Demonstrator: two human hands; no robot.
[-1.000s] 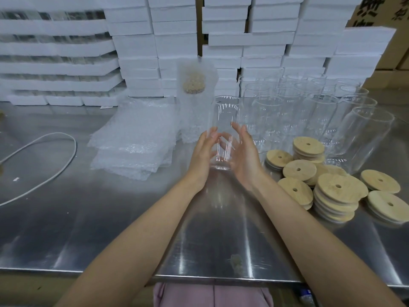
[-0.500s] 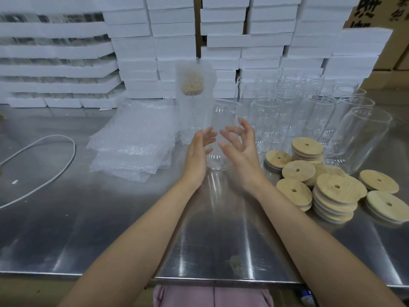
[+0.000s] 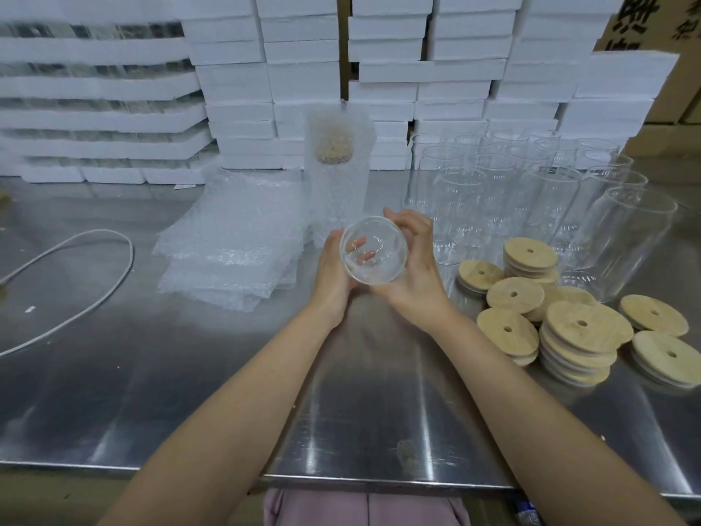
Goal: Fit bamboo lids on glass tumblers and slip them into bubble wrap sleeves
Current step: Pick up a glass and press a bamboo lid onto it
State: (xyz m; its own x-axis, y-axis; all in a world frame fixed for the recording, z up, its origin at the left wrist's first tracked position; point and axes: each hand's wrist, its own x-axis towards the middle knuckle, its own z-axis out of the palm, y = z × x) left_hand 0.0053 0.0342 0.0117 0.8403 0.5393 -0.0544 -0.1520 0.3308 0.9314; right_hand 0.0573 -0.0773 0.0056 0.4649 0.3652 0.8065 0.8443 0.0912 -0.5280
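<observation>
A clear glass tumbler (image 3: 373,252) is tilted so its open mouth faces the camera, above the middle of the steel table (image 3: 189,392). My left hand (image 3: 333,267) cups its left side, fingers showing through the glass. My right hand (image 3: 417,260) grips its right side with curled fingers. Bamboo lids (image 3: 584,328) with centre holes lie in piles at the right. A pile of flat bubble wrap sleeves (image 3: 231,252) lies at the left. One sleeved, lidded tumbler (image 3: 337,172) stands behind my hands.
Several empty tumblers (image 3: 531,199) stand at the back right, one (image 3: 629,241) leaning. White foam boxes (image 3: 303,77) are stacked along the back. A white cable (image 3: 76,290) loops on the table's left. The table's front edge runs just below my forearms.
Both hands have closed round the tumbler that stood upright between them. It is now lifted, pulled nearer and tipped with its mouth toward the camera.
</observation>
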